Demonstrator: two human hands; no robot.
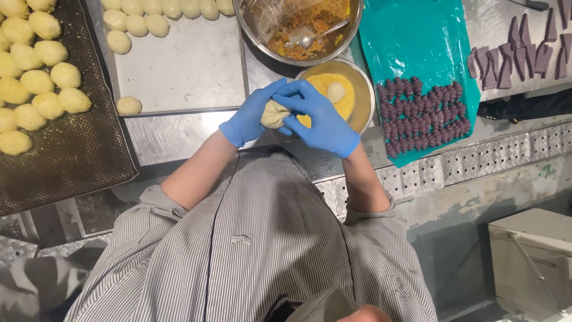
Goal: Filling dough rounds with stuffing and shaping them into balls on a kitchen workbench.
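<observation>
**Dough ball held between two gloved hands**

Dough ball (274,114), pale and rounded, sits between both hands just above the near edge of the steel surface (179,138). The left hand (249,119), in a blue glove, cups it from the left with fingers curled around its side. The right hand (319,119), also gloved in blue, closes over it from the right, fingertips pressing onto the top. Both grips are closed on the dough, which shows only in the gap between the palms.

Just behind the hands stands a small metal bowl (364,89) with yellow liquid and one pale lump floating in it. Further back is a larger metal bowl (354,24) of brownish-orange filling with a spoon (313,36) lying in it.

To the left, a flat steel tray (190,71) carries a row of pale dough pieces (137,24) along its far edge and one single piece (128,105) near its front corner. Beyond that, a dark tray (77,149) holds many yellow crumbed balls (36,77), packed close together.

To the right, a teal plastic sheet (417,42) bears tight rows of small purple ridged pieces (423,116). Flat purple wedges (518,50) lie on the surface further right.

The person wears a grey striped shirt (256,250) with the sleeves rolled up.
</observation>
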